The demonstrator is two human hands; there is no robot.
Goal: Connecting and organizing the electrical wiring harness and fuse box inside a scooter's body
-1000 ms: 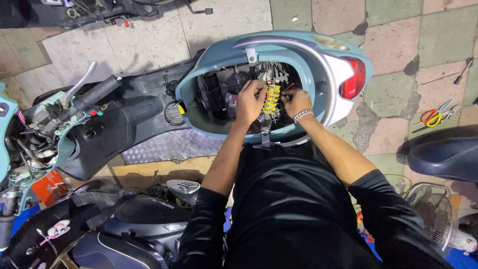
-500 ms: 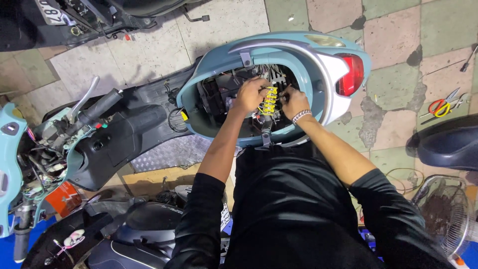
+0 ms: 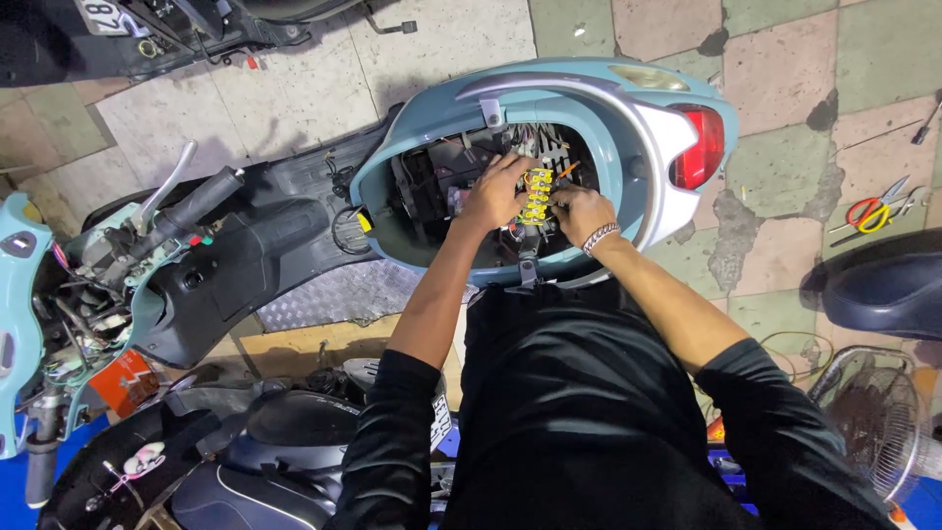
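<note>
A light blue scooter [image 3: 628,108] lies stripped with its seat off, and the open engine bay [image 3: 432,186] shows wires and black parts. Both my hands reach into that bay. My left hand [image 3: 496,191] rests on the left side of a yellow coil spring [image 3: 536,196]. My right hand [image 3: 579,211], with a beaded bracelet on the wrist, grips a small orange-tipped tool [image 3: 566,172] right next to the spring. The spring stands roughly upright between my hands. What lies under my palms is hidden.
The scooter's handlebar [image 3: 196,201] and bare front end lie to the left. Another dark scooter [image 3: 245,451] sits below left, with a black seat [image 3: 883,290] at right. Red-handled scissors [image 3: 873,211] lie on the tiled floor. A fan cage [image 3: 873,422] stands lower right.
The view has drifted slightly, so the scooter sits lower in the frame. My hands stay at the yellow spring with only small shifts of the fingers.
</note>
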